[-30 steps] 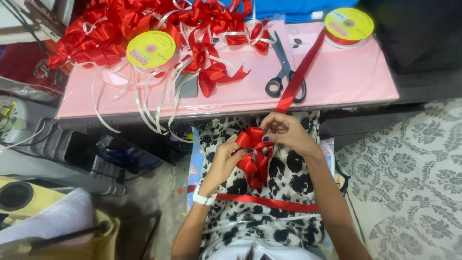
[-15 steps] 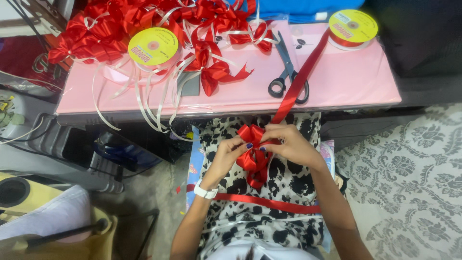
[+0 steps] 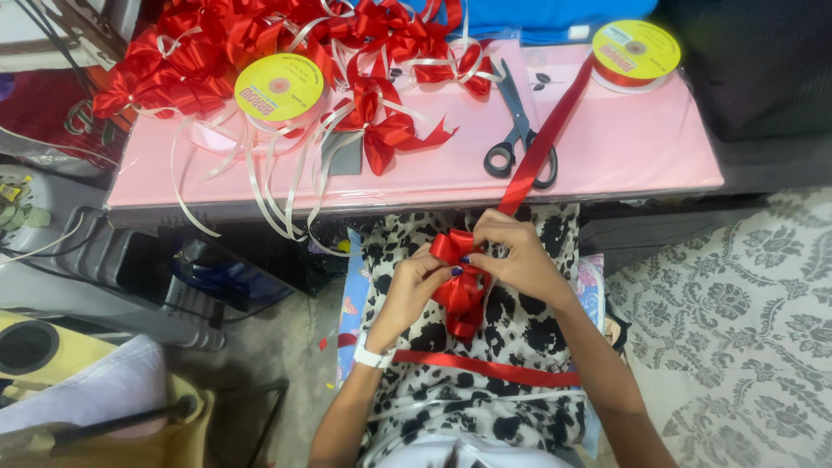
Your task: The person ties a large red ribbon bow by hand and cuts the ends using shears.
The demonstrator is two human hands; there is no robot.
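Over my lap, both hands hold a red ribbon bow [image 3: 457, 286]. My left hand [image 3: 412, 290] pinches its left loops, and my right hand [image 3: 511, 256] grips the middle from the right. A red ribbon strand [image 3: 542, 143] runs from the bow up across the pink table [image 3: 624, 156] to a yellow-topped spool of red ribbon [image 3: 635, 54]. Black-handled scissors [image 3: 518, 130] lie beside that strand. A loose red ribbon [image 3: 485, 368] lies across my black-and-white patterned lap.
A pile of finished red bows [image 3: 260, 39] covers the table's back left, with a second yellow-topped spool [image 3: 279, 87] and white ribbon strands [image 3: 260, 182] hanging over the front edge. A patterned rug [image 3: 745, 303] lies right; dark boxes and cables sit left under the table.
My hands with the bow have stayed over my lap, the fingers shifting slightly on the loops. The view has drifted a little.
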